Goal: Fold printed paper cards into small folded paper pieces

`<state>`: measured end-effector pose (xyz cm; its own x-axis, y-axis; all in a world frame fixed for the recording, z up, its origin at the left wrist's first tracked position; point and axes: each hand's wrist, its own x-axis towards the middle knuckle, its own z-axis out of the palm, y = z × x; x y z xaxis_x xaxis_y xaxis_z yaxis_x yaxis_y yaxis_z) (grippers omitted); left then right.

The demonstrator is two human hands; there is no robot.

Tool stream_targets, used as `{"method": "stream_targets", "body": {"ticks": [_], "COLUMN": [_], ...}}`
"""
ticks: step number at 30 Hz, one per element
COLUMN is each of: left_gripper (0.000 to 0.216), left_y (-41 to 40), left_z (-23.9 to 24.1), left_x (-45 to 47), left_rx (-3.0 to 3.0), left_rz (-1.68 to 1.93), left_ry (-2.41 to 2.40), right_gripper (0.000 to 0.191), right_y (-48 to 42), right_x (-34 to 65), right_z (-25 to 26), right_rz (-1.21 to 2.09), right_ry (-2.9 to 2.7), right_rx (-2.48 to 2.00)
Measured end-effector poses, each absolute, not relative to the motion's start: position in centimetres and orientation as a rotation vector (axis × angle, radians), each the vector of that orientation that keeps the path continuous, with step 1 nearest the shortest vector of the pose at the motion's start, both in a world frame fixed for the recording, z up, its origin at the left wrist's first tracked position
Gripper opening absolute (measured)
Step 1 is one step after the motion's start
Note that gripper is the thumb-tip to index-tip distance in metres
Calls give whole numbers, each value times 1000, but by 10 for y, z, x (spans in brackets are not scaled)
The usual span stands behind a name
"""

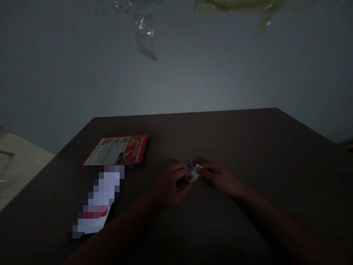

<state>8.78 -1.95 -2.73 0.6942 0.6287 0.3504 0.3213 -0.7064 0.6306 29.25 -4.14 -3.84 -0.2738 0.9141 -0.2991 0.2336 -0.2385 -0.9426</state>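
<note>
Left hand and right hand pinch a small card pack.
Held well right of the red booklet; it seems mid-handling, and any further move needs a steady two-sided pinch.

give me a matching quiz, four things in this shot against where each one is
1 card
2 red booklet
3 white paper
4 clear plastic

a up on the wall
b on the table, left, farther back
c between left hand and right hand
d left, just nearer than the booklet

Pairs: 1-c, 2-b, 3-d, 4-a
</note>
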Motion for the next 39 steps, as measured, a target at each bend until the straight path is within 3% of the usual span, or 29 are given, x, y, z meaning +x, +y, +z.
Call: {"method": "stream_targets", "body": {"ticks": [12, 18, 35, 39], "left_gripper": [20, 16, 19, 19], "left_y": [-21, -24, -24, -24], "left_z": [-26, -21, -23, -24], "left_x": [89, 89, 84, 85], "left_rx": [2356, 2638, 2954, 2975], "left_rz": [803, 828, 520, 471], "left_ry": [684, 568, 571, 608], "right_gripper": [38, 35, 28, 30], "right_y": [-43, -47, -46, -47], "right_x": [300, 302, 304, 304], "right_z": [-38, -27, -20, -18], "right_rz": [1661, 1775, 1921, 1803], "right_ry": [-1376, -1337, -1304, -1465], "right_rx": [-1440, -1506, -1594, -1715]}}
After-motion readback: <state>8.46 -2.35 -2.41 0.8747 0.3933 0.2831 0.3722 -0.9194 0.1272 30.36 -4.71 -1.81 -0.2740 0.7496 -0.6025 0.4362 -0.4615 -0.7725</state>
